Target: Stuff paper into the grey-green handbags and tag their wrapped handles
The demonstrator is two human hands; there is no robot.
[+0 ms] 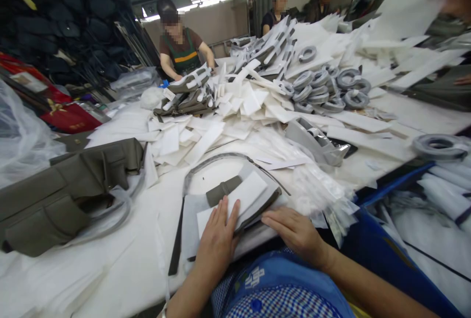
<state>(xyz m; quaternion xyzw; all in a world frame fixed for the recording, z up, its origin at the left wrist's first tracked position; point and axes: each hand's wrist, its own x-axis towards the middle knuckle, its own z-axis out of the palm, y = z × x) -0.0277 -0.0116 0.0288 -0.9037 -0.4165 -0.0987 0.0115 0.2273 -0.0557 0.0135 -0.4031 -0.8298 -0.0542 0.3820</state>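
Note:
In front of me an olive-grey handbag [224,189] lies on the table, partly covered by white padding sheets. A wrapped handle [196,168] arches out behind it. My left hand [219,232] rests flat, fingers stretched, on a white foam sheet [250,190] on top of the bag. At the bag's right edge is my right hand [298,234], its fingers pressed together and curled at the dark edge. Their undersides are hidden, so the exact grip is unclear. A narrow dark strap [176,244] trails down the bag's left side.
Left lies a larger olive bag [73,185]. White sheets [250,97] and grey wrapped coils [320,87] are heaped behind. Clear plastic bags [320,190] sit right, beside a blue bin [390,244]. A co-worker [184,48] stands across the table, with other people further right.

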